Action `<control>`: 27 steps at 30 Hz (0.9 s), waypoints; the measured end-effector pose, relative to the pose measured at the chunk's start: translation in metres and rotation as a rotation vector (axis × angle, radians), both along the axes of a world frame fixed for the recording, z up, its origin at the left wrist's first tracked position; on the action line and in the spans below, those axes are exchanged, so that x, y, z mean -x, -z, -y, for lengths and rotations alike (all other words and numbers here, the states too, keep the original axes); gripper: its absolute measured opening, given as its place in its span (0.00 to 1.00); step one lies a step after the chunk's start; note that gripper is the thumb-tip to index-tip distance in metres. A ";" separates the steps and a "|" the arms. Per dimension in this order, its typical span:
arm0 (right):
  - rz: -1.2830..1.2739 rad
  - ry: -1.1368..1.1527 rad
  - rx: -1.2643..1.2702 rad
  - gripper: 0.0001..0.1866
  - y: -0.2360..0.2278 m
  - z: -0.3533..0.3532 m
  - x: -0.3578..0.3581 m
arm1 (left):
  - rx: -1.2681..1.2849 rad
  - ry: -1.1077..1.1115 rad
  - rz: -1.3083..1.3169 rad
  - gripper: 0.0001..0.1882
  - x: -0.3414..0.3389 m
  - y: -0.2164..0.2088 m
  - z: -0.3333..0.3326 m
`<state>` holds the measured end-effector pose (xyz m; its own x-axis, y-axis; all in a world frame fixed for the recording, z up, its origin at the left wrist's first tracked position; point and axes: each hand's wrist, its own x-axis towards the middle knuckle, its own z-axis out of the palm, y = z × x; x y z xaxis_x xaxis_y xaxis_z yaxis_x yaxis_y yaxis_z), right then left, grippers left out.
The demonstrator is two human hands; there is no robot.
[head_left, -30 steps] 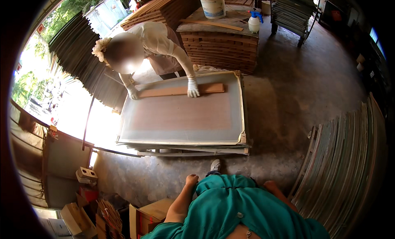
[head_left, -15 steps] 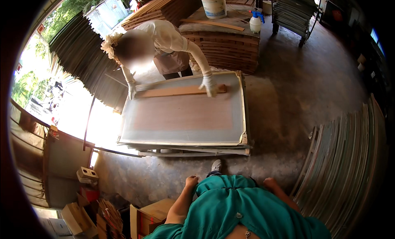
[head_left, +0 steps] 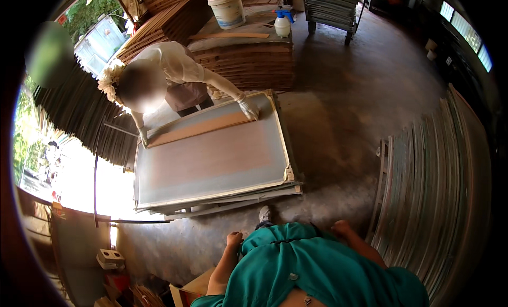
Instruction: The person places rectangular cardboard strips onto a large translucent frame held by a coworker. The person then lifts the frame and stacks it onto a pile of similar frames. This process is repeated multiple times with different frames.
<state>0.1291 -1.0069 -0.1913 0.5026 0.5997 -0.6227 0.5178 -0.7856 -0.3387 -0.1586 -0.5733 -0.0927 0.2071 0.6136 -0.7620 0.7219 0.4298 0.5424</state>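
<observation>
At the lower edge of the view, the wearer's two bare hands hang beside a teal garment: the left hand (head_left: pixel 233 238) and the right hand (head_left: pixel 340 227) each curl loosely at the hip, holding nothing; how tightly the fingers close cannot be told. Nearest to them, just beyond one visible shoe (head_left: pixel 264 214), lies one large framed screen (head_left: pixel 211 159) on top of a low stack of similar frames on the concrete floor. One long wooden board (head_left: pixel 201 128) rests slantwise across the far part of the screen. One co-worker (head_left: pixel 169 74) in a pale top bends over the far edge, two gloved hands on the board: one gloved hand (head_left: pixel 248 108) at its right end, the other glove (head_left: pixel 143 138) at its left end. Behind stand one stack of wooden slats (head_left: pixel 248 58) bearing one white bucket (head_left: pixel 227 10) and one spray bottle (head_left: pixel 282 22). One row of leaning frames (head_left: pixel 434 190) fills the right side.

Compared with the frame a second ago, the board now lies tilted rather than level, its right end carried farther toward the screen's right corner; the wearer's hands keep their place.
</observation>
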 end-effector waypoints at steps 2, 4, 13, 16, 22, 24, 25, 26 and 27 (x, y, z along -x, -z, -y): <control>0.159 -0.084 -0.078 0.13 0.073 0.056 0.005 | 0.031 0.073 0.027 0.19 -0.022 0.005 0.001; 0.228 -0.242 -0.061 0.11 0.076 0.057 0.011 | 0.045 0.088 0.042 0.18 -0.027 0.001 0.001; 0.208 -0.264 -0.026 0.09 -0.034 0.018 0.023 | 0.170 -0.018 0.042 0.16 -0.039 -0.018 -0.003; 0.045 0.000 -0.087 0.07 -0.016 0.025 0.025 | 0.159 -0.042 0.038 0.16 -0.031 -0.020 -0.005; -0.246 0.545 -0.196 0.09 -0.023 -0.008 0.027 | 0.177 -0.096 0.044 0.12 0.025 -0.008 -0.016; -0.289 0.663 -0.042 0.10 -0.073 -0.038 0.017 | 0.181 -0.110 -0.016 0.15 0.019 -0.028 -0.021; -0.193 0.467 -0.036 0.10 -0.060 -0.046 0.012 | 0.170 -0.144 -0.052 0.16 0.028 -0.031 -0.021; -0.201 0.472 -0.039 0.10 -0.053 -0.054 0.007 | 0.162 -0.154 -0.099 0.17 0.032 -0.034 -0.022; -0.209 0.471 -0.044 0.10 -0.048 -0.064 0.001 | 0.153 -0.169 -0.145 0.18 0.037 -0.035 -0.024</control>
<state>0.1281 -0.9430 -0.1435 0.5920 0.3662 -0.7180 0.0286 -0.8998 -0.4353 -0.1954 -0.5494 -0.0573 -0.0064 0.5058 -0.8626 0.6979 0.6201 0.3584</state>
